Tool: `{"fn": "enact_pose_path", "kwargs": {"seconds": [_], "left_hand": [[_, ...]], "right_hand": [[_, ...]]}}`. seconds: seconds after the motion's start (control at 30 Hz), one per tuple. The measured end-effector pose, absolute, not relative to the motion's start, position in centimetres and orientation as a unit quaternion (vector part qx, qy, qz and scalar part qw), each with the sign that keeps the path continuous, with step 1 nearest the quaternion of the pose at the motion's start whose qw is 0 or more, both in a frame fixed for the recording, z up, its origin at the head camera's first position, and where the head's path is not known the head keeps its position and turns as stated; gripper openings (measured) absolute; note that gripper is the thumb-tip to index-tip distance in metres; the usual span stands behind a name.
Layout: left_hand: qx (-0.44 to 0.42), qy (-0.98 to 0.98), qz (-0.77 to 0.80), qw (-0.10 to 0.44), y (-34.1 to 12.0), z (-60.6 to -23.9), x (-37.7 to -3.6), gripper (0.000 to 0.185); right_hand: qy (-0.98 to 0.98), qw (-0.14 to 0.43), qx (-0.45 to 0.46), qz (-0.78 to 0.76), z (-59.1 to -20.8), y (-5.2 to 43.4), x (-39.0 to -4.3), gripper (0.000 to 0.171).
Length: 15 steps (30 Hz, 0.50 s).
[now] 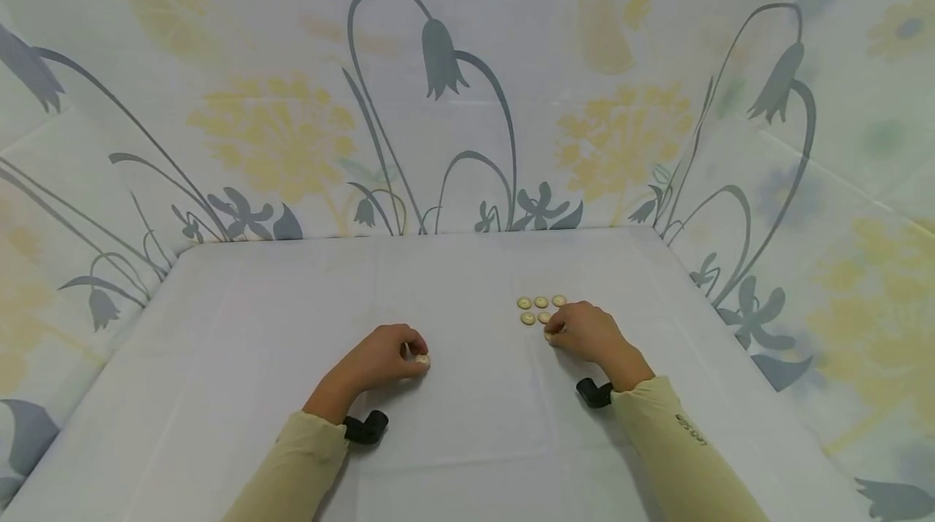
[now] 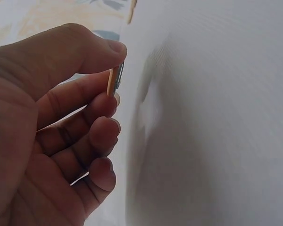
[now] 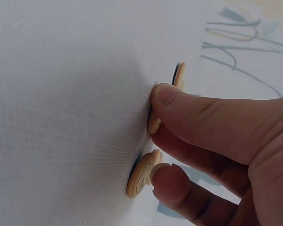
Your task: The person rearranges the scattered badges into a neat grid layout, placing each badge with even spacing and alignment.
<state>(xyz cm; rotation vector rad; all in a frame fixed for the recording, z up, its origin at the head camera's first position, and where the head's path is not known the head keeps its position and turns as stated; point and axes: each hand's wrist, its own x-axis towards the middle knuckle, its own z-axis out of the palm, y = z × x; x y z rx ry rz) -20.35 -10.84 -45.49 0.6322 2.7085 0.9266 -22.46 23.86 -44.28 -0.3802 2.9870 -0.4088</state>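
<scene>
My left hand (image 1: 383,360) pinches a small round wooden disc (image 1: 422,359) between thumb and fingers, just above the white cloth. In the left wrist view this disc (image 2: 112,84) is edge-on, with a grey metallic piece on one side. Over on the right, my right hand (image 1: 588,334) pinches another wooden disc (image 3: 154,122) at the cloth surface. Beside its fingers lies a disc with a line-drawn face (image 3: 142,175), and a further disc (image 3: 179,76) shows past the thumb. Several pale discs (image 1: 540,302) lie in short rows by the right hand, which partly covers the group.
A white cloth (image 1: 467,441) with light creases covers the table. Flower-printed fabric (image 1: 467,140) rises behind it and along both sides. A small black device (image 1: 368,428) sits at the left wrist, and another black device (image 1: 593,393) at the right.
</scene>
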Motion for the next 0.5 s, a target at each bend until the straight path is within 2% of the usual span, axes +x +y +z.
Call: {"fn": "enact_pose_path", "kwargs": {"seconds": [0.5], "left_hand": [[0.224,0.911,0.328,0.114,-8.5,-45.4,-21.5,0.014]], "right_hand": [[0.981,0.084,-0.113,-0.132,-44.0,23.6,-23.0,0.011]]}}
